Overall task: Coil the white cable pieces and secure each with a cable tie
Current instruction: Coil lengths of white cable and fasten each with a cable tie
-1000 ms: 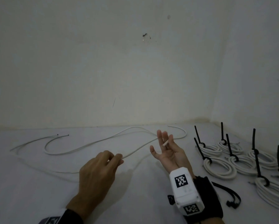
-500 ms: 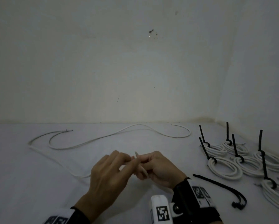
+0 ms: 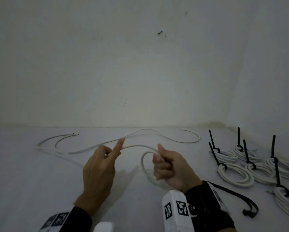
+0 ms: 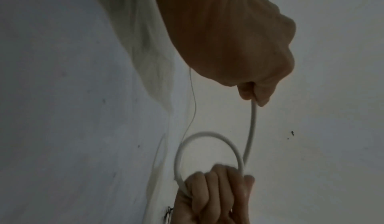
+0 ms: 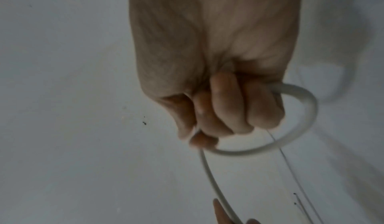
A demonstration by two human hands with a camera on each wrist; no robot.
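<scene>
A long white cable (image 3: pixel 182 141) snakes across the pale surface in the head view. My right hand (image 3: pixel 167 169) is curled into a fist round one loop of it (image 3: pixel 144 164), held just above the surface. From the loop the cable runs left into my left hand (image 3: pixel 105 158), which pinches it with the index finger (image 3: pixel 119 144) stretched out. The left wrist view shows the cable (image 4: pixel 252 125) leaving my left hand's fingertips (image 4: pixel 249 92) toward the loop (image 4: pixel 207 134). In the right wrist view the curled fingers (image 5: pixel 218 109) grip the loop (image 5: pixel 301 120).
Several coiled white bundles (image 3: pixel 234 174), each bound with an upright black tie, lie at the right by the wall corner. A loose black cable tie (image 3: pixel 241 200) lies beside my right wrist. A second loose cable end (image 3: pixel 56 139) curves at the far left. A wall stands close behind.
My right hand went from open, palm up, to a fist. The hands met, then drew apart, leaving a loop of cable in the right hand.
</scene>
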